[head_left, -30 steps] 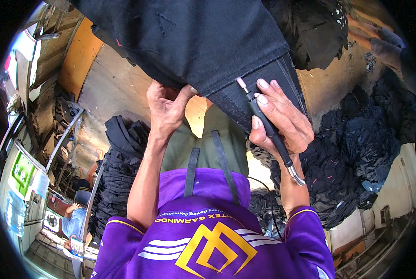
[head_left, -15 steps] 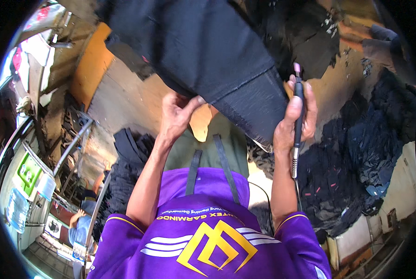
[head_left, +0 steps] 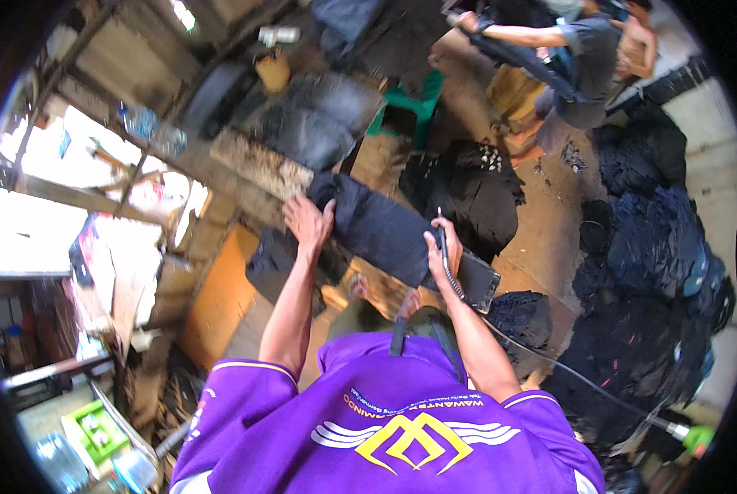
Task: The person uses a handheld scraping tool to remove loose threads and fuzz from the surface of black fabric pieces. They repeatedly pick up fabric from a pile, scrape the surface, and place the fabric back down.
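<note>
Matt cloth is seen in the dark garment (head_left: pixel 389 233), smooth plastic in the far stool (head_left: pixel 409 100), rough wood in the far-left plank (head_left: pixel 257 167).

The left opening (head_left: pixel 24 235) is very bright; a green stool (head_left: pixel 416 103) is on brown floor (head_left: pixel 549 221); the right wall (head_left: pixel 716 111) is pale.

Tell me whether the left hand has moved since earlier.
Yes, forward, away from the body: the left hand went from roughly level with the lower end of the orange panel to its upper end.
</note>
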A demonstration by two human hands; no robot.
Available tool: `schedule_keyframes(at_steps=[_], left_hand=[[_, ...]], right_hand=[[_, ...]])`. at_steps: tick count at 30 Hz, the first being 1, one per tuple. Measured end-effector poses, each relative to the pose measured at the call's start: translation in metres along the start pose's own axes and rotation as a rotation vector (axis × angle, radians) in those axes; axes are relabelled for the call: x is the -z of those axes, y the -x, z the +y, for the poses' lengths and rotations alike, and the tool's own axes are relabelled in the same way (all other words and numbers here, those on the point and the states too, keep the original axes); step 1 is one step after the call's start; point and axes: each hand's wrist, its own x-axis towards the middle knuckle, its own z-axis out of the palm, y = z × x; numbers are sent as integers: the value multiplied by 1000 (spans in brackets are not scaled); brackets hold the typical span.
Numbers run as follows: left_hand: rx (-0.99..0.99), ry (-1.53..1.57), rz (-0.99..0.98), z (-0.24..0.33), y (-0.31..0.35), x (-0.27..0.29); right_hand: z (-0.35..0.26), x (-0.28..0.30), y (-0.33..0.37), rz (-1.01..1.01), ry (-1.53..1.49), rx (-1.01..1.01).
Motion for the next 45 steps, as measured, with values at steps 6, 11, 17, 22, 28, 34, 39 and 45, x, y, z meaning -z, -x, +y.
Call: schedule_keyframes(at_steps=[6, 11, 17, 22, 28, 34, 39, 45], left_hand=[[-26, 200, -515, 0, -43, 35], [-12, 638, -824, 58, 8, 61], [430, 1052, -1418, 224, 102, 13], [-238, 468, -1003, 291, 309, -68], [-380, 533, -1063, 201, 401, -93], [-863, 470, -773, 72, 340, -30], [-948, 585, -542, -42, 276, 41], [-620, 284, -324, -226, 145, 89]], right_hand=[[32, 10, 0, 146, -142, 143], [86, 90, 21, 237, -95, 137], [155, 231, 84, 396, 6, -163], [193, 339, 147, 526, 189, -172], [188, 355, 202, 430, 243, -201], [149, 282, 258, 325, 76, -286], [81, 202, 280, 287, 34, -297], [-6, 134, 293, 198, 71, -293]])
